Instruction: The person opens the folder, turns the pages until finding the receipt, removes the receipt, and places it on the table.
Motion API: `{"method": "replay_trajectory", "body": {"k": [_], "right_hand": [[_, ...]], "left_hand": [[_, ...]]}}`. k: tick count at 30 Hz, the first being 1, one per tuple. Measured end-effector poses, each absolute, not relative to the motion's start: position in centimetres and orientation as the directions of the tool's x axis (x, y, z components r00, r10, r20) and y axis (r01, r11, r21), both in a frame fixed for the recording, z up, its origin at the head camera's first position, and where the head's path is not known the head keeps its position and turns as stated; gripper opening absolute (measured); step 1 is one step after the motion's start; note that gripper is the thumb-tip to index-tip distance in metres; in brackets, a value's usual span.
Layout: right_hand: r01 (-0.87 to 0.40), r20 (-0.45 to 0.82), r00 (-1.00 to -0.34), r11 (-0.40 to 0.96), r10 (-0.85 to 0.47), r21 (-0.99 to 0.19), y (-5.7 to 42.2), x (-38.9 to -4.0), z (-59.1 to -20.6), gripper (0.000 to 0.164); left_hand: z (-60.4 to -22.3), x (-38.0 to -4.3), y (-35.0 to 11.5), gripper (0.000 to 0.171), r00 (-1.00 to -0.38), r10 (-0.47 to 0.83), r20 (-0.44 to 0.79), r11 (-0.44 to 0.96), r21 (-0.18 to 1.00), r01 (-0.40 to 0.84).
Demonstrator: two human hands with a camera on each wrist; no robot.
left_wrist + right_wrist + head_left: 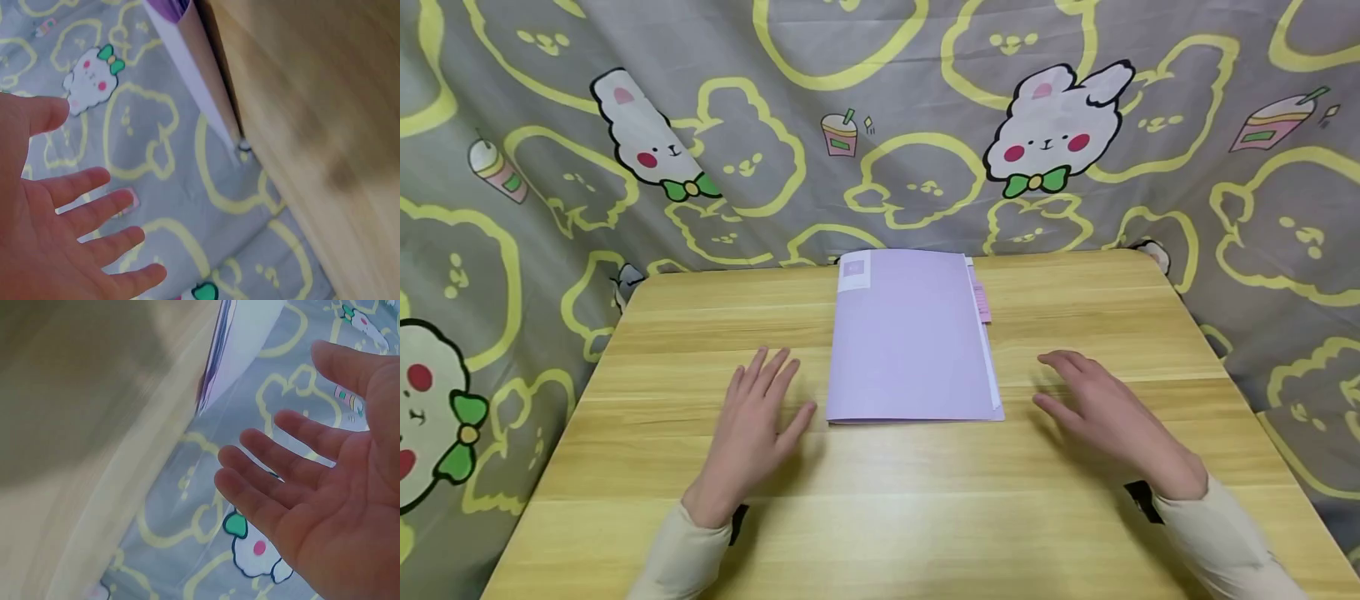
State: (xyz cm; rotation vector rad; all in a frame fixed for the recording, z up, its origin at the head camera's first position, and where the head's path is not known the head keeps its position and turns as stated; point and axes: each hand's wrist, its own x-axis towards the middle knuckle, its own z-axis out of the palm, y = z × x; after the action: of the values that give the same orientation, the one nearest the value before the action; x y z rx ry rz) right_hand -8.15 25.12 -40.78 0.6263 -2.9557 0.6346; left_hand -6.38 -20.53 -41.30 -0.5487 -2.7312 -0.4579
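A light purple folder (910, 342) lies closed on the wooden table, with a white label (854, 271) at its upper left corner. White sheet edges and a pink tab (982, 302) stick out along its right side. To the left of the folder hovers my left hand (748, 433), fingers spread and holding nothing. My right hand (1108, 417) is on the other side, apart from the folder, its fingers loosely extended and nothing in them. Both wrist views show the bare palms, and the folder's edge (194, 69) appears in the left one.
The wooden table (880, 517) reaches back to a grey curtain (910, 100) printed with yellow outlines and white rabbits. The same cloth hangs along the left and right sides. A dark strap piece (1144, 502) shows beneath the right wrist.
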Motion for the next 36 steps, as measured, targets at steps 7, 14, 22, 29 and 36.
{"method": "replay_trajectory", "body": {"k": [7,14,22,29,36], "right_hand": [[-0.447,0.11,-0.893,0.827,-0.437,-0.342,23.7,-8.9,-41.5,0.053],[-0.502,0.101,-0.862,0.81,-0.497,-0.302,22.3,-9.1,-42.4,0.056],[-0.481,0.046,-0.87,0.824,-0.491,-0.301,21.4,-9.7,-42.7,0.056],[-0.426,-0.019,-0.89,0.845,-0.456,-0.322,20.8,-10.9,-42.6,0.064],[-0.402,-0.074,-0.888,0.844,-0.454,-0.355,20.6,-11.3,-42.3,0.056]], "left_hand": [[-41.4,-7.2,-18.7,0.06,-0.848,0.438,0.299,0.843,0.19,0.503],[-42.0,-8.2,-16.7,0.062,-0.825,0.519,0.224,0.805,0.197,0.559],[-42.6,-9.1,-14.5,0.06,-0.807,0.556,0.2,0.78,0.21,0.59],[-42.8,-9.7,-13.0,0.063,-0.788,0.591,0.17,0.765,0.192,0.615],[-43.6,-9.7,-12.2,0.068,-0.775,0.617,0.137,0.752,0.188,0.632]]}}
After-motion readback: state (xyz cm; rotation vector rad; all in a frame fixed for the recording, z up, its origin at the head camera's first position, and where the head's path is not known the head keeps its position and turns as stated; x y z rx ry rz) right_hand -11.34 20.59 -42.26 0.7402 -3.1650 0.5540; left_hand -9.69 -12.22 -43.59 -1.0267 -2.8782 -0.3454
